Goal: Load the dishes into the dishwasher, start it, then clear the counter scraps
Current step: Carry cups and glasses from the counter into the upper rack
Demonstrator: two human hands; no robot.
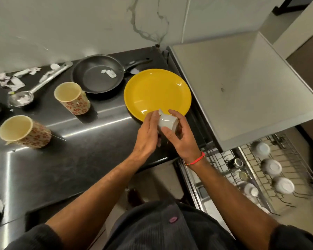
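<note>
Fingers (172,112) of the right hand (181,139) are curled over a small white ceramic cup (167,122), which is held on its side between both hands just above the near rim of a round yellow plate (156,91). The left hand (148,132) is laid against the cup's left side with its fingers fairly straight; whether they are wrapped round the cup cannot be told. A thin red thread bracelet (197,158) is worn on the right wrist.

The yellow plate is set at the right end of the dark steel surface (70,159), touching or overlapping a black non-stick frying pan (98,73) in which a scrap of white paper (108,73) is seen. Two cream cups with a red flower pattern (71,98) (24,131) are stood upright to the left, well apart from the hands. A steel ladle (34,87) is laid beyond them, amid torn white paper scraps (11,78).

To the right, below the surface, the wire racks of the open dishwasher (271,175) are pulled out, with several white cups (271,167) placed upside down in the rack.
</note>
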